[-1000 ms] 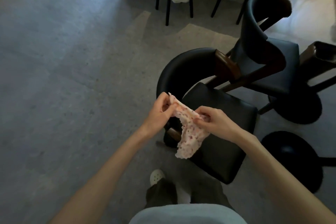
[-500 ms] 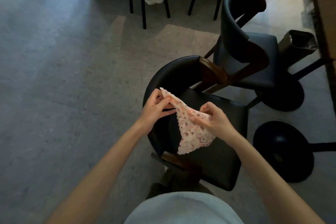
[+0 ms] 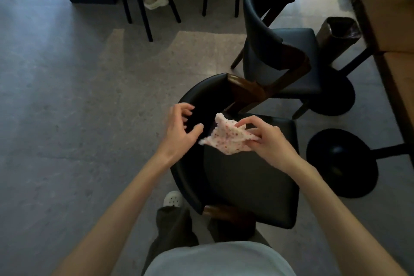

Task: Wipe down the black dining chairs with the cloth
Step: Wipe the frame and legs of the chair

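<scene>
Head camera, looking down: the cloth [image 3: 226, 138], white with small red specks, is held bunched in the air above the far left part of the near chair's seat [image 3: 248, 188], just inside the curve of its backrest. The right hand [image 3: 270, 141] pinches the cloth's right side between thumb and curled fingers, and the loose fabric spreads out to the left. The left hand [image 3: 179, 129] grips nothing; its fingers are loosely bent and spread over the backrest [image 3: 190, 101], its thumb just beside the cloth's left corner, and whether it touches the cloth cannot be told. The near chair is black with brown wooden arm ends, and the person's grey-trousered leg and a pale shoe [image 3: 172, 199] show at its near left edge. A second black chair [image 3: 298, 51] stands farther off to the right, its backrest turned toward the near chair. Beside it on the right is a dark bin [image 3: 337, 37] with a liner, next to a wooden table [image 3: 389, 36] along the right edge. A round black base [image 3: 342, 163] lies on the grey floor [image 3: 67, 119] right of the near chair. At the far side stand dark stool legs [image 3: 145, 15] and another person's foot [image 3: 154, 1].
</scene>
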